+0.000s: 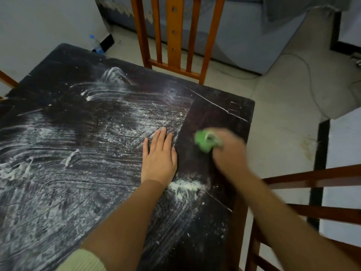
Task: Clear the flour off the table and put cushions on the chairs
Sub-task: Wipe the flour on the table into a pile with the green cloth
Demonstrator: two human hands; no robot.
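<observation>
Your left hand [159, 153] lies flat, fingers straight, palm pressed on the dark wooden desk [218, 112]. Your blurred right hand [227, 147] grips a green cloth [204, 140] near the desk's right edge. White flour [185, 186] streaks lie between your forearms and across the left.

**Table layout around the hands**

Left hand [159, 153] lies flat on the table [224, 114]; right hand [228, 151] just to its right, near the table's right edge. Flour [48, 173] spreads left of the left hand — a small heap [185, 186] sits just behind its wrist. One chair [173, 36] stands beyond the hands at the far edge; another chair [312, 192] right of the right hand.
</observation>
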